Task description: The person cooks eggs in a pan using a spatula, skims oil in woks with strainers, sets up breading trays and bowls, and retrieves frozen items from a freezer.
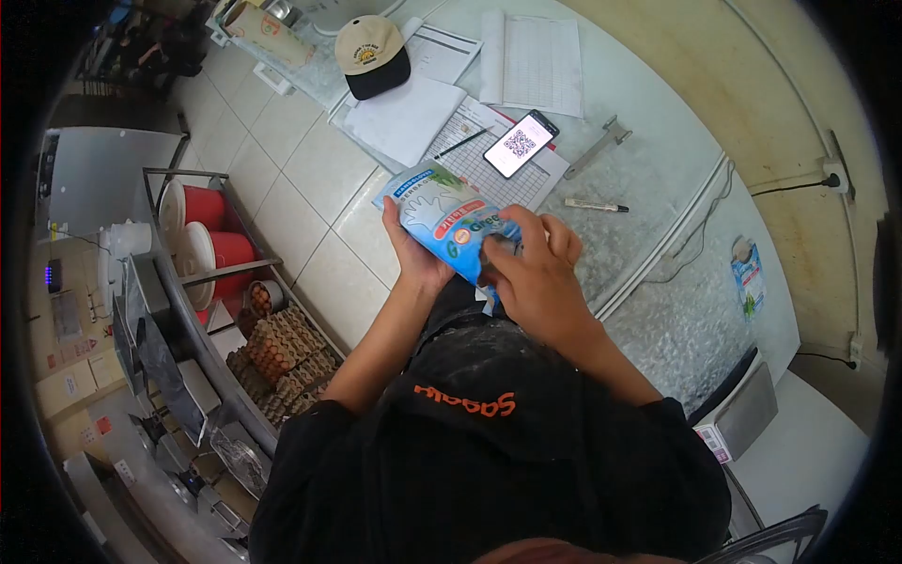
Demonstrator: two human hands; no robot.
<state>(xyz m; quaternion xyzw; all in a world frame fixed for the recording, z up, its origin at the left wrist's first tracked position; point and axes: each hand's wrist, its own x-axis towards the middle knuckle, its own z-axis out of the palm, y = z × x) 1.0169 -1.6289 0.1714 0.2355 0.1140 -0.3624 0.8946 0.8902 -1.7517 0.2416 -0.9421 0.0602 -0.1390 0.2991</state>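
Note:
A blue and white plastic packet of disposable gloves (pixel 434 202), printed with a hand outline, is held in front of my body, tilted. My left hand (pixel 416 252) grips its left side from beneath, thumb along the edge. At the packet's near right end is my right hand (pixel 545 277), its thumb and fingers bent and pinching there. What lies right between those fingertips is partly hidden. A small flap of the packet hangs below, by my black apron (pixel 489 352).
On the table are a phone (pixel 520 144) with a QR code, papers (pixel 536 61), a marker (pixel 597 205), a metal tool (pixel 597 148) and a cap (pixel 372 56). A similar blue packet (pixel 749 279) lies right. Egg trays (pixel 287 352) and red buckets (pixel 230 254) fill the left rack.

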